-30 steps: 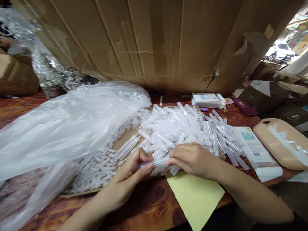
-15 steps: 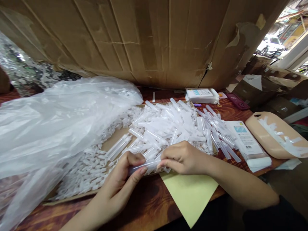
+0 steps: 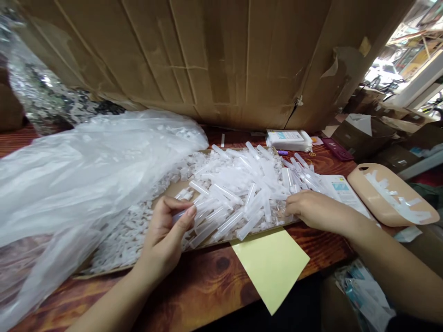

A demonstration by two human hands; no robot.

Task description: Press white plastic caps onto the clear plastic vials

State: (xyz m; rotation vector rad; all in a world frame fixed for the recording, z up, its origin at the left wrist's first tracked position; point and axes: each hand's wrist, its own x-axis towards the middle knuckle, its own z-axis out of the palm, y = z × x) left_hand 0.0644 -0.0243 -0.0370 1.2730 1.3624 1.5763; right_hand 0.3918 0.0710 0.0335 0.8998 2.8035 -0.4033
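My left hand [image 3: 169, 221] is closed, with thumb and forefinger pinching a translucent plastic tube [image 3: 178, 216], most of it hidden by the fingers. It hovers over the shallow cardboard tray [image 3: 176, 188], beside small white plastic pieces [image 3: 126, 235]. A heap of similar clear tubes [image 3: 235, 180] fills the tray's middle and right part. At the tray's right end, my right hand [image 3: 308, 207] has its fingers curled down at the edge of the heap; what they hold, if anything, is hidden. More tubes [image 3: 301, 173] lie beyond it on the wooden table.
A large plastic bag [image 3: 90, 166] covers the tray's left side. Yellow paper [image 3: 273, 267] hangs over the table's front edge. To the right are printed packets [image 3: 346, 189], a beige plastic basin [image 3: 380, 207] and a dark red phone [image 3: 338, 149]. A cardboard box [image 3: 221, 55] stands behind.
My right hand has left the tube that both hands were holding and moved right to the tray's end. My left hand has shifted slightly left and up with the tube.
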